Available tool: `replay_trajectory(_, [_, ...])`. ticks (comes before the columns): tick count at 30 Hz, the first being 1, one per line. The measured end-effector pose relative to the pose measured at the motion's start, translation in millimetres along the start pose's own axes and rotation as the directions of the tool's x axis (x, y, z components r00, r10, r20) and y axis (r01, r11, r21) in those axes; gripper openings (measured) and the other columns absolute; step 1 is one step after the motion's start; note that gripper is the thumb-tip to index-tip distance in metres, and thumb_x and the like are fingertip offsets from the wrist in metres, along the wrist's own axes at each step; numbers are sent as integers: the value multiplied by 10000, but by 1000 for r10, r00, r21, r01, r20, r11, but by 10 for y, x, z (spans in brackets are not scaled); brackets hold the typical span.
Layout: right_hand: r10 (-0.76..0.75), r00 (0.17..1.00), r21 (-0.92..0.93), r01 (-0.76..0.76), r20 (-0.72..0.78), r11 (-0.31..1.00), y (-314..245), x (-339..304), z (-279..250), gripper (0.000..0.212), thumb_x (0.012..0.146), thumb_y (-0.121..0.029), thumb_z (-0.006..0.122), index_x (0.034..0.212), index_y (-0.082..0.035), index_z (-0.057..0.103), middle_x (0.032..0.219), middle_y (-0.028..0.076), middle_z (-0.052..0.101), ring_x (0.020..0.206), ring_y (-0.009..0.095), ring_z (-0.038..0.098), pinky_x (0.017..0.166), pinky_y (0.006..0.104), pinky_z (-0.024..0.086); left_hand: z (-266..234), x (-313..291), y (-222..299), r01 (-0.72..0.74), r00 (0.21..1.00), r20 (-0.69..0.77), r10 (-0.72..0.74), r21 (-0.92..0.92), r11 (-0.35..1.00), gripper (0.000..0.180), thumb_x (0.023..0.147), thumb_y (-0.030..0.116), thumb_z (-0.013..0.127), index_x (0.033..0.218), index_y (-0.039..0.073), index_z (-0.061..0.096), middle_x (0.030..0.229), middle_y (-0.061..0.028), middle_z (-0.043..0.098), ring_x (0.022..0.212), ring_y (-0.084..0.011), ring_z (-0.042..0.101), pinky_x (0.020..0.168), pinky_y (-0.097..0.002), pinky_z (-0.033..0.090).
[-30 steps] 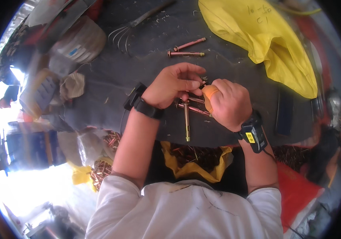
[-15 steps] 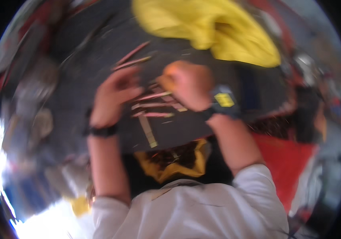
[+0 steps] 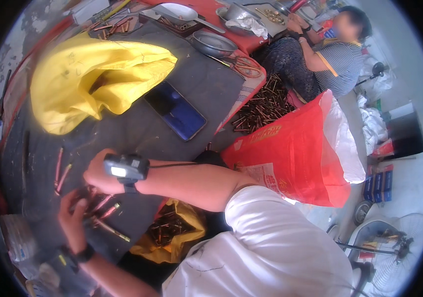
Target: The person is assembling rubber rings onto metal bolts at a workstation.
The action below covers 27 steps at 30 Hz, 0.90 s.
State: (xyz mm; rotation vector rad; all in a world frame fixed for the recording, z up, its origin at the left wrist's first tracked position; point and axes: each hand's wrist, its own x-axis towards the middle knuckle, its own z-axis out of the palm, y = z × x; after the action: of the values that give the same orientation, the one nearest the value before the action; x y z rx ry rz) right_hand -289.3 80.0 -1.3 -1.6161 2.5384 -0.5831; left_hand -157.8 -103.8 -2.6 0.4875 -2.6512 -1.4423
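Slim pinkish-copper rods with pale, brass-coloured ends (image 3: 111, 230) lie loosely on the dark grey table cover. My right hand (image 3: 100, 172) is bent into a closed shape over the pile, its fingertips hidden behind the hand. Just nearer to me, my left hand (image 3: 71, 218) reaches into the same rods with thumb and fingers apart. Whether a rod touches its fingertips is hard to make out. Two more rods (image 3: 61, 173) lie beyond my hands. A yellow bag (image 3: 184, 242) holding many similar rods sits open at the table's near edge.
A crumpled yellow cloth bag (image 3: 68, 74) and a dark phone (image 3: 177, 111) lie on the table. A red bag (image 3: 290, 153) stands at right beside a heap of copper rods (image 3: 266, 106). Metal pans (image 3: 215, 44) are farther off, where another person (image 3: 330, 64) sits working.
The view has swung to the right, so the phone, red bag and other person now show clearly. My hands are closer together over the rods.
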Motion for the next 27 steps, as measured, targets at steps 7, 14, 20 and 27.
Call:
replay_trajectory(7, [212, 957, 505, -86, -197, 859, 40, 31, -157, 240, 750, -292, 687, 776, -54, 674, 714, 160, 650, 717, 344, 646, 652, 427, 483, 77, -10, 143, -61, 998, -13, 61, -16, 998, 263, 907, 148, 610, 1124, 0, 604, 970, -44, 622, 890, -112, 563, 772, -248, 444])
replay_trajectory(14, [298, 905, 768, 48, -305, 638, 16, 64, -123, 160, 693, -114, 766, 803, -45, 673, 741, 123, 671, 687, 258, 661, 624, 352, 495, 97, 6, 171, -51, 968, -246, -47, -375, 926, 167, 958, 239, 559, 975, 83, 615, 658, 56, 449, 573, -29, 403, 517, -183, 291])
replay_trajectory(20, [145, 835, 567, 223, -530, 793, 2, 79, -164, 202, 650, -72, 786, 816, -48, 674, 746, 112, 668, 730, 245, 667, 648, 342, 503, 119, 40, 103, 58, 982, -130, -138, -487, 871, 236, 992, 295, 507, 923, 74, 555, 660, 51, 405, 515, -26, 328, 443, -191, 236])
replay_trajectory(27, [332, 909, 766, -23, -251, 643, 33, 53, -117, 227, 667, -164, 786, 823, -42, 673, 808, 122, 670, 740, 264, 657, 668, 336, 497, 155, 37, 47, 39, 984, -139, -111, -438, 898, 242, 989, 303, 511, 924, 74, 553, 653, 48, 406, 502, -29, 338, 443, -188, 246])
